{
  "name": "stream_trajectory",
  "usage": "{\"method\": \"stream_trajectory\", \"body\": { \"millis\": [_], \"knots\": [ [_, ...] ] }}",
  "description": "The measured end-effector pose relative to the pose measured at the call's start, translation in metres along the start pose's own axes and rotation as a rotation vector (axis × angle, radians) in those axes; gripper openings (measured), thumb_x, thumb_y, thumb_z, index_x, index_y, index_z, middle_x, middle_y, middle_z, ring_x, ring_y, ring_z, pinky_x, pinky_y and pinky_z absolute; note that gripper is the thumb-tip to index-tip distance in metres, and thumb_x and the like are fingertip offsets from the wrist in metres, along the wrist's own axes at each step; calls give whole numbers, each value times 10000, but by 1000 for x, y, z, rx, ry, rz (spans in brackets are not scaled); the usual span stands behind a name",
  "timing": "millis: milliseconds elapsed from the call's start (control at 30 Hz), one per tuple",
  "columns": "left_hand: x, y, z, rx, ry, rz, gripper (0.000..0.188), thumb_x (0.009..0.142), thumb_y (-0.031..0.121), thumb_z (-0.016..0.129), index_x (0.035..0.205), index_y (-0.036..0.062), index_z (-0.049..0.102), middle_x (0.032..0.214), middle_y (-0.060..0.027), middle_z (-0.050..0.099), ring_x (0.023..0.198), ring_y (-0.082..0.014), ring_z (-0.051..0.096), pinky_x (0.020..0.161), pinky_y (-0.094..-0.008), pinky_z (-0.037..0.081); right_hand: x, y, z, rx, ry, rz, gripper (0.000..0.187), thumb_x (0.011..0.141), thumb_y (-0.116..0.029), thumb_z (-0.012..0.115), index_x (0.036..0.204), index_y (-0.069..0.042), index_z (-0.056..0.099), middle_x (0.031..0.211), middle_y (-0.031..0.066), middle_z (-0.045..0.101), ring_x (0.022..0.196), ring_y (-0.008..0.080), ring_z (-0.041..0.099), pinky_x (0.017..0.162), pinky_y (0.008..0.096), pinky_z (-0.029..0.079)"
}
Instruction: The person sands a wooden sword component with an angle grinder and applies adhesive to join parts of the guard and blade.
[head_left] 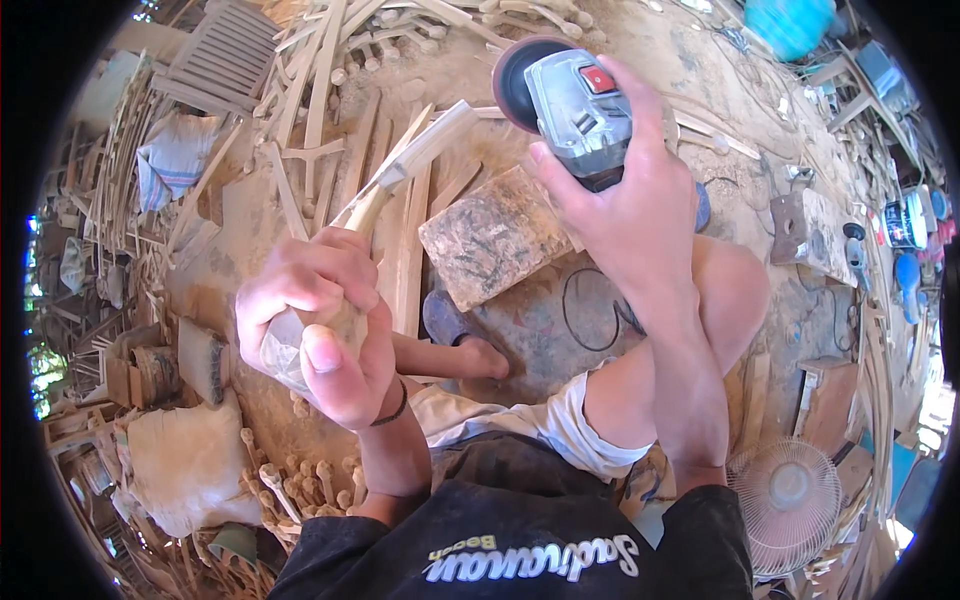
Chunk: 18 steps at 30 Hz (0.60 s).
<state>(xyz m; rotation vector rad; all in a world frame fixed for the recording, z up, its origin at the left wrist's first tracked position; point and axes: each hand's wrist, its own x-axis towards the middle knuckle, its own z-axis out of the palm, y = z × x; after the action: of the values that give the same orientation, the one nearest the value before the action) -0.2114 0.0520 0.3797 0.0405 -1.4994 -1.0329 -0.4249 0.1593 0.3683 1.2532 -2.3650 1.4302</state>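
Note:
My left hand [315, 315] is wrapped round a carved pale wooden piece [425, 145]. Its thick faceted butt shows by my thumb, and its narrower shaft reaches up and to the right to a flat, squared end. In my right hand [635, 195] is a grey angle grinder [575, 115] with a red switch on top. The grinder's round dark disc [515, 85] faces the far end of the wooden piece, with a small gap between them. Whether the disc is spinning I cannot tell. Below both hands lies a worn, stained wooden block [495, 240] on the ground.
Long wooden strips [405, 260] lie beyond my left hand, with many knobbed sticks [400, 30] at the far side. A fan [785, 505] stands at my lower right. A black cable [570, 310] loops near the block. A dusty cushion [185, 465] lies lower left.

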Motion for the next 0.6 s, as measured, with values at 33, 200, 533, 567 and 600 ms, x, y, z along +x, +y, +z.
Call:
{"method": "stream_trajectory", "body": {
  "millis": [33,200,533,567,600],
  "knots": [
    [0,0,-1,23,8,-5,401,1000,392,719,1086,24,587,780,-122,600,675,-195,567,671,-409,477,0,0,0,24,-11,-4,787,874,-365,853,1556,-215,491,1062,219,797,954,432,785,805,516,621],
    [-1,0,1,18,21,-11,389,1008,381,704,1087,22,577,786,-122,603,670,-192,563,675,-408,476,-7,-8,6,59,-99,-61,773,872,-357,858,1539,-203,499,1095,210,796,967,433,784,809,514,624],
    [7,5,-14,-50,41,-6,522,1065,395,593,1378,-1,463,977,-151,631,825,-253,583,818,-448,477,5,2,-4,104,40,41,767,873,-322,884,1525,-159,514,1087,199,807,983,387,808,840,456,643],
    [6,6,-10,-147,79,-4,609,1069,410,569,1470,-14,394,1077,-177,626,915,-292,603,905,-470,471,5,3,-3,147,36,63,770,869,-306,899,1521,-146,522,1139,194,807,1020,366,812,870,436,644],
    [4,7,-5,-246,116,-1,700,1074,424,544,1563,-26,325,1178,-203,622,1004,-330,624,992,-492,464,5,3,-2,163,33,47,771,867,-303,900,1520,-147,521,1147,192,805,1022,366,812,870,436,644]
  ]
}}
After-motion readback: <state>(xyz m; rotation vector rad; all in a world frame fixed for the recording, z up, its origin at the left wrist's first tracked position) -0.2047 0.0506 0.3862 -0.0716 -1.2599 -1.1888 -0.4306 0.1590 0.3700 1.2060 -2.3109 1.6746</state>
